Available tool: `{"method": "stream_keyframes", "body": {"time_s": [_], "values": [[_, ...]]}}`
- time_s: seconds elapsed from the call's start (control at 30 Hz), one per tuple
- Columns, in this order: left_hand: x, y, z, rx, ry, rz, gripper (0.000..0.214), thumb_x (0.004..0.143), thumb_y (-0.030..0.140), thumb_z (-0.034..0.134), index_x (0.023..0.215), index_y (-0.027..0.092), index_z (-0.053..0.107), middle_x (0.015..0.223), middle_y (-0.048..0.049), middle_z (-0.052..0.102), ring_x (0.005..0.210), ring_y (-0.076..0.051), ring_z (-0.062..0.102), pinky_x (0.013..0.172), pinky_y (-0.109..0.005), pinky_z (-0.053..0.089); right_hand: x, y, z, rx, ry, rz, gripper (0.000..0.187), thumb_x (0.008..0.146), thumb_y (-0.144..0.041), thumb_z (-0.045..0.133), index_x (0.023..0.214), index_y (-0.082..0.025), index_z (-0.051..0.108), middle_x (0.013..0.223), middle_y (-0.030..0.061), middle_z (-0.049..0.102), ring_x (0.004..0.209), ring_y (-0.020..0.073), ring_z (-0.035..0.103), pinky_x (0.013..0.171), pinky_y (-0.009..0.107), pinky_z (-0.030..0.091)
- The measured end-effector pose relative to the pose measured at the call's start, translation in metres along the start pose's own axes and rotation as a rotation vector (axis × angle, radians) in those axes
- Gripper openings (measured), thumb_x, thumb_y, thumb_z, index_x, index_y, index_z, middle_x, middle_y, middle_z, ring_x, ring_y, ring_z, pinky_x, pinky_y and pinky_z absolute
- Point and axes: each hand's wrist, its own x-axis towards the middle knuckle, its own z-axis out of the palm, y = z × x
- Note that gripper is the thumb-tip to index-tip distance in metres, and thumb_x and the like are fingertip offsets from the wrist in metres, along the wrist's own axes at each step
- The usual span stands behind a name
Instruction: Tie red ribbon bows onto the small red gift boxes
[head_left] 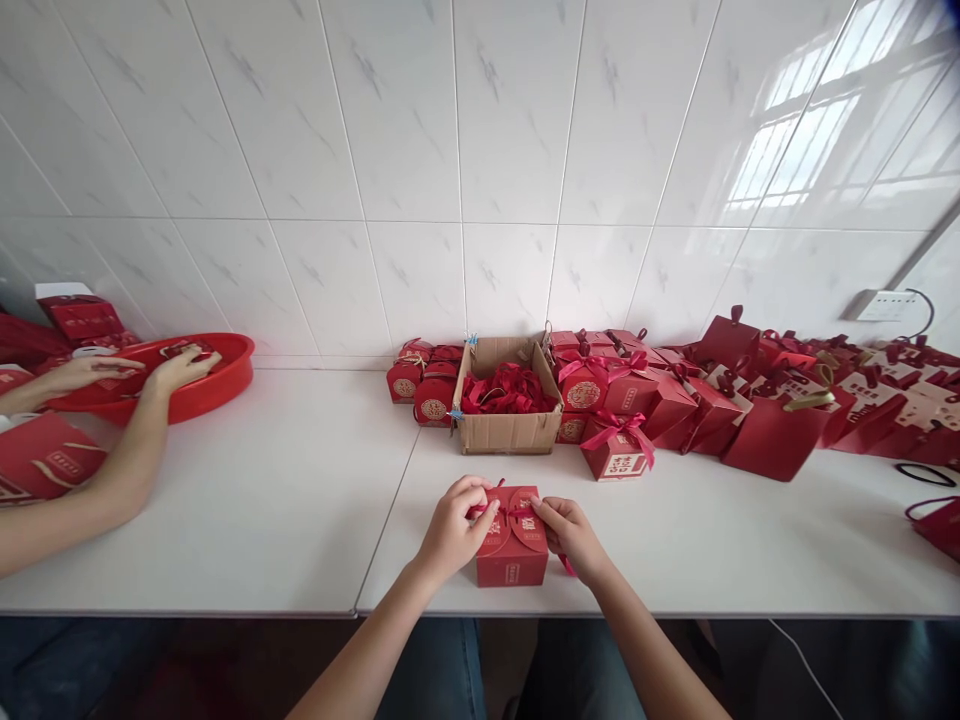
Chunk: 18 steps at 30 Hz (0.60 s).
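A red gift box [511,562] with pale printed lettering stands on the white table right in front of me. Across its top runs a thin red ribbon [514,512], crossed or knotted at the middle. My left hand [459,520] pinches the ribbon at the box's left side, fingers closed. At the right side my right hand [574,535] is closed on the other end of the ribbon, and a loose tail hangs below it. Just behind stands a cardboard carton [506,434] filled with loose red ribbons [510,388].
A finished-looking box with a pink bow [616,455] stands behind to the right. Many red boxes [772,425] line the wall on the right; several smaller ones [435,395] sit left of the carton. At far left a co-worker's hands [180,370] work over a red basin [217,390].
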Motion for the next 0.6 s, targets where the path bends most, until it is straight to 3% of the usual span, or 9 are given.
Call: {"method": "stream_keyframes", "body": {"time_s": [0.37, 0.5, 0.6], "values": [[-0.001, -0.003, -0.003, -0.036, -0.034, -0.013, 0.031, 0.086, 0.026, 0.046, 0.058, 0.02, 0.036, 0.098, -0.0075, 0.06, 0.089, -0.018, 0.06, 0.073, -0.027, 0.046, -0.002, -0.001, -0.011, -0.07, -0.003, -0.061, 0.053, 0.075, -0.059, 0.059, 0.051, -0.021, 0.03, 0.043, -0.0084, 0.027, 0.04, 0.0051, 0.018, 0.044, 0.025, 0.011], [-0.002, -0.002, -0.003, -0.04, -0.023, -0.012, 0.03, 0.087, 0.028, 0.046, 0.059, 0.02, 0.037, 0.099, -0.0081, 0.06, 0.091, -0.019, 0.059, 0.077, -0.03, 0.047, -0.005, -0.004, -0.012, -0.132, -0.006, -0.067, 0.054, 0.075, -0.061, 0.057, 0.052, -0.021, 0.029, 0.041, -0.0083, 0.029, 0.04, 0.0057, 0.02, 0.044, 0.025, 0.013], [-0.004, 0.0, -0.003, 0.011, -0.002, 0.016, 0.017, 0.087, 0.029, 0.047, 0.072, 0.021, 0.046, 0.104, -0.0079, 0.06, 0.104, -0.021, 0.056, 0.088, -0.033, 0.045, -0.007, -0.006, -0.013, -0.251, 0.013, -0.085, 0.051, 0.077, -0.06, 0.055, 0.054, -0.021, 0.033, 0.043, -0.0072, 0.033, 0.042, 0.0068, 0.024, 0.045, 0.024, 0.018]]}}
